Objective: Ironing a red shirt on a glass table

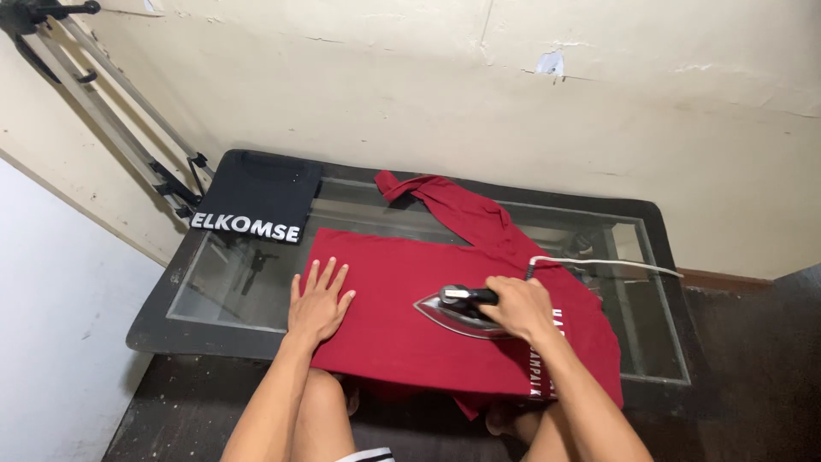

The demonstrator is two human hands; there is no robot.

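Observation:
A red T-shirt (393,316) lies spread over the near side of a low glass-topped table (658,222), one sleeve trailing toward the far edge. My left hand (318,304) rests flat on the shirt's left part, fingers apart. My right hand (520,308) grips the black handle of a metal clothes iron (449,310), which sits on the shirt with its pointed tip toward my left hand. White printed lettering shows on the shirt beside my right wrist.
A folded black shirt (261,192) with white lettering lies on the table's far left corner. The iron's white cord (599,263) runs right across the glass. A tripod (103,111) leans by the wall at left. My knees are under the table's near edge.

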